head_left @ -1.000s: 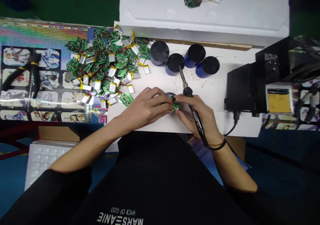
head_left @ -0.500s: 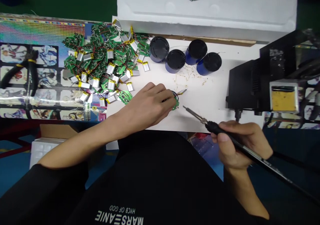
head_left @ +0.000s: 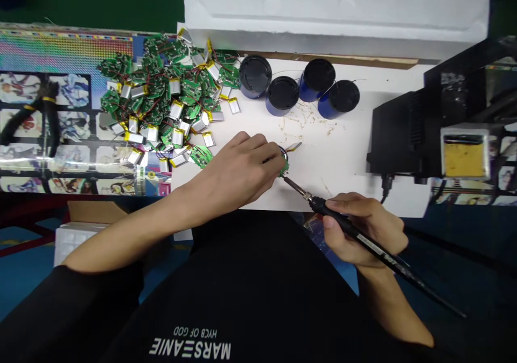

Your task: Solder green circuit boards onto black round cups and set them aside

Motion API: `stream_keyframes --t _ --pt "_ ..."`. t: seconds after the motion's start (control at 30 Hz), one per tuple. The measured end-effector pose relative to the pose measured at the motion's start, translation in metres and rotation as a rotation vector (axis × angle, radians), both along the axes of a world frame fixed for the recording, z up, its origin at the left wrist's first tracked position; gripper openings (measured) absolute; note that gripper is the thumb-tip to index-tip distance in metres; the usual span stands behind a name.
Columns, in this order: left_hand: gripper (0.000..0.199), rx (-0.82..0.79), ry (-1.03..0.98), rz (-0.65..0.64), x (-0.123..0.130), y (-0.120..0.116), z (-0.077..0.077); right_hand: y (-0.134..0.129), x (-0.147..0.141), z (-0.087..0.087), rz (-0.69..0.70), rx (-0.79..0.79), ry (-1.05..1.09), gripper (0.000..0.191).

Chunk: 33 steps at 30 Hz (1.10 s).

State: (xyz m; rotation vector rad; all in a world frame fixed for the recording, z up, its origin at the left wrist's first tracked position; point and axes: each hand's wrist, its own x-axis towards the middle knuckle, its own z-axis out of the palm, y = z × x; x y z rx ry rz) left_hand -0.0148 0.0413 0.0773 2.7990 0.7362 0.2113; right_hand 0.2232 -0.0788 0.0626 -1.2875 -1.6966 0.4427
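Four black-capped blue cylinders [head_left: 281,96] at one o'clock; white foam slab [head_left: 335,7] at twelve; black soldering station [head_left: 398,137] at three, yellow sponge in metal tray [head_left: 463,159] beside it; black-handled pliers [head_left: 49,116] at nine.

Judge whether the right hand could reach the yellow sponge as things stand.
Probably yes: the right hand, holding the soldering iron, has a free path to the yellow sponge, with only a black cable near it.

The soldering iron [head_left: 375,249] had a bare metal tip and a smooth black plastic handle. The circuit board [head_left: 284,168] looked glossy green, the batteries [head_left: 175,110] wore shiny silver foil, the round lids [head_left: 254,76] were matt black plastic, and the foam slab [head_left: 335,13] looked matt white and slightly rough.
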Motion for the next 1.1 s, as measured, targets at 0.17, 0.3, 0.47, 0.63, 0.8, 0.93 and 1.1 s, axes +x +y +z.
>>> stream_keyframes --t 0.17,0.3,0.47,0.63,0.8,0.93,1.1 --pt "0.022 0.017 0.006 -0.001 0.0 0.0 -0.001 0.001 -0.001 -0.003 0.016 0.048 -0.023 0.026" --pt "0.02 0.024 0.01 -0.005 0.0 0.0 -0.001 0.001 0.0 -0.004 0.023 0.056 -0.058 0.031" --pt "0.018 0.013 0.023 -0.013 0.0 0.001 0.0 0.0 0.004 -0.003 0.075 0.038 -0.094 0.035" --pt "0.022 0.004 0.029 -0.024 -0.001 0.002 0.001 0.0 0.005 -0.002 0.083 0.019 -0.094 0.035" --pt "0.019 0.021 0.025 -0.032 -0.001 0.003 -0.001 -0.001 0.004 0.001 0.052 0.002 -0.116 0.034" --pt "0.015 0.027 0.027 -0.031 -0.001 0.002 -0.001 0.0 0.004 0.002 0.062 0.041 -0.144 0.03" --pt "0.012 0.021 0.045 -0.032 -0.002 0.003 0.001 0.003 0.011 0.008 0.022 0.188 -0.129 0.018"
